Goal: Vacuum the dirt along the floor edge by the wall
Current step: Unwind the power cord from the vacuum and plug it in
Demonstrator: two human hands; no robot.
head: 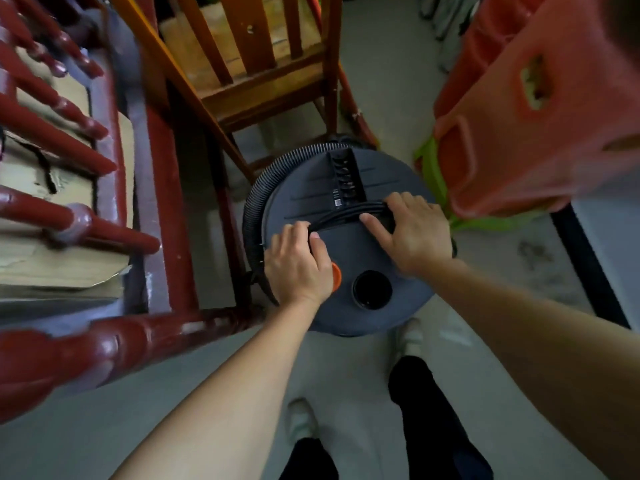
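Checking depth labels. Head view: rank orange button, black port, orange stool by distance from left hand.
1. orange button, against the left hand's right edge.
2. black port, further right on the vacuum lid.
3. orange stool, far right.

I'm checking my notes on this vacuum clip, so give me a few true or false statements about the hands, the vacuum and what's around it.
1. The left hand and the right hand both hold the black cord bundle on top of the round dark grey vacuum canister. True.
2. The ribbed black hose is plugged into the round black port on the lid. False: the port is open, and the hose curls round the canister's left rim.
3. A round orange button sits beside the left hand. True.
4. The slatted wooden chair stands to the canister's right. False: it stands beyond the canister. The stacked orange plastic stools are on the right.
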